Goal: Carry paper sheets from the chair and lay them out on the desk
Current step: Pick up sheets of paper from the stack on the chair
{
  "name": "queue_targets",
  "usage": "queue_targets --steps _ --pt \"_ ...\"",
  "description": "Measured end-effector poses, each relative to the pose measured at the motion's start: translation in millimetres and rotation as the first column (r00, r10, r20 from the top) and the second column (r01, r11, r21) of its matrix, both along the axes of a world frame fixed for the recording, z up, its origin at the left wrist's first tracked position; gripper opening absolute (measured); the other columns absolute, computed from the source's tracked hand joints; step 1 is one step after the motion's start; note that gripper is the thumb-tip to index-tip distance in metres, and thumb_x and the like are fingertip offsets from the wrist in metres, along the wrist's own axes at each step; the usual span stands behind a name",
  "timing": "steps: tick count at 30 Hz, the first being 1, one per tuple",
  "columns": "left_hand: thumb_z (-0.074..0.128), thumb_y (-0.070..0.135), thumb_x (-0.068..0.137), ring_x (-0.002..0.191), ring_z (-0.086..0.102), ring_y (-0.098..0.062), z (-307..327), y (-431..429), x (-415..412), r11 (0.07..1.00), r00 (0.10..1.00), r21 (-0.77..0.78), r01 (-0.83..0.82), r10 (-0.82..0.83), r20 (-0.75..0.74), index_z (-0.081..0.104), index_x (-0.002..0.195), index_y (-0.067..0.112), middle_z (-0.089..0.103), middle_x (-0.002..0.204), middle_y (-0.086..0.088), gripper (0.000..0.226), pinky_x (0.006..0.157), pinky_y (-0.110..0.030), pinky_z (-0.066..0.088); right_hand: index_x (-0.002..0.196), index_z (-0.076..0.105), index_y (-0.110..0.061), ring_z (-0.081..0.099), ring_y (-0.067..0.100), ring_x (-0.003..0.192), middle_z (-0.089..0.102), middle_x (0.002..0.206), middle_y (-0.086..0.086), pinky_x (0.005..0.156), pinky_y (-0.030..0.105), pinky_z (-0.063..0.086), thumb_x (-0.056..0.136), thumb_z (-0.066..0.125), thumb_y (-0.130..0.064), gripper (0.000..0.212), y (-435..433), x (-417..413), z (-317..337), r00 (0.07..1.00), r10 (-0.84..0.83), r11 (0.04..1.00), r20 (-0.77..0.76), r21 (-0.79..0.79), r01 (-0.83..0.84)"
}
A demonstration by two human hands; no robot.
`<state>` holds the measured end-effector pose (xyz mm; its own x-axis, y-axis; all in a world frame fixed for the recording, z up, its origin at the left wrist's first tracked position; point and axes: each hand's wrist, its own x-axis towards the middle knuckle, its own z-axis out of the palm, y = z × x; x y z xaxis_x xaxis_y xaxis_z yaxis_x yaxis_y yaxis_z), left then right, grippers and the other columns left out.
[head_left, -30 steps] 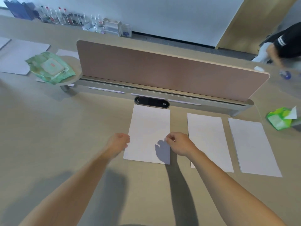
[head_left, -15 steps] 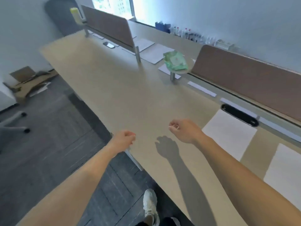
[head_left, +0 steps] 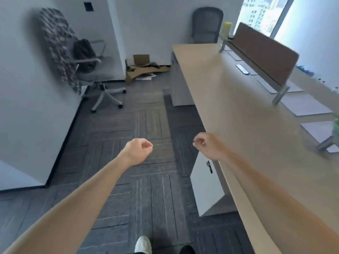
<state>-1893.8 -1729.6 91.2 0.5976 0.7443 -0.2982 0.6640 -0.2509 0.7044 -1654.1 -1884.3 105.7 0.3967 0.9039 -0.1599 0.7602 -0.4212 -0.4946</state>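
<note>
Chair [head_left: 91,70] well ahead-left of left hand [head_left: 137,151], garment [head_left: 56,44] draped over back; seat contents not made out. Left hand loosely curled, nothing held, judged free for pick-up. Right hand [head_left: 205,145] likewise, at desk [head_left: 229,99] edge. Sheets [head_left: 304,107] laid beyond right hand, spaced so none overlap.

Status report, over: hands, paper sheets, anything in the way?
Left hand, right hand loosely curled, holding nothing. Paper sheets lie on desk. Cardboard lies far ahead.

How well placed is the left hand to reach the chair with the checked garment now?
Probably not yet: the left hand is empty over open carpet, and the chair stands far beyond it by the wall. Nothing seems to block the way between, so steps closer are needed.
</note>
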Motion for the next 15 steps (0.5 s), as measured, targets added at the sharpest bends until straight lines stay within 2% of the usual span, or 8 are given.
queue_targets --steps 3,7,12,15 --pt "0.056 0.029 0.096 0.096 0.063 -0.01 11 64 -28 0.999 0.999 0.04 -0.029 0.031 -0.032 0.069 0.109 0.025 0.065 0.092 0.013 0.019 0.086 -0.027 0.048 0.106 0.069 -0.024 0.063 0.014 0.095 0.069 0.101 -0.006 0.088 0.033 0.05 0.094 0.058 -0.039 0.022 69 -23 9 0.999 0.046 0.998 0.002 -0.032 -0.046" --pt "0.056 0.031 0.095 0.098 0.064 -0.01 19 143 -43 0.995 0.996 0.08 -0.065 0.069 -0.052 0.069 0.109 0.027 0.067 0.099 0.012 0.019 0.084 -0.027 0.048 0.113 0.067 -0.023 0.062 0.013 0.097 0.065 0.106 -0.006 0.09 0.034 0.052 0.097 0.056 -0.039 0.025 143 -31 20 0.996 0.085 0.994 -0.037 -0.071 -0.088" --pt "0.056 0.03 0.096 0.098 0.064 -0.009 6 233 -24 0.993 0.993 0.094 -0.073 0.082 -0.087 0.069 0.11 0.025 0.066 0.097 0.013 0.019 0.083 -0.025 0.048 0.115 0.066 -0.022 0.062 0.01 0.096 0.065 0.108 -0.007 0.091 0.034 0.053 0.098 0.056 -0.038 0.025 236 1 12 0.992 0.108 0.992 -0.07 -0.05 -0.112" --pt "0.054 0.031 0.097 0.1 0.063 -0.01 -6 292 4 0.99 0.983 0.14 -0.031 0.056 -0.177 0.067 0.113 0.026 0.066 0.104 0.011 0.021 0.085 -0.026 0.048 0.116 0.065 -0.021 0.063 0.012 0.096 0.064 0.109 -0.006 0.09 0.036 0.054 0.099 0.054 -0.037 0.026 299 38 -2 0.989 0.118 0.991 -0.084 -0.054 -0.123"
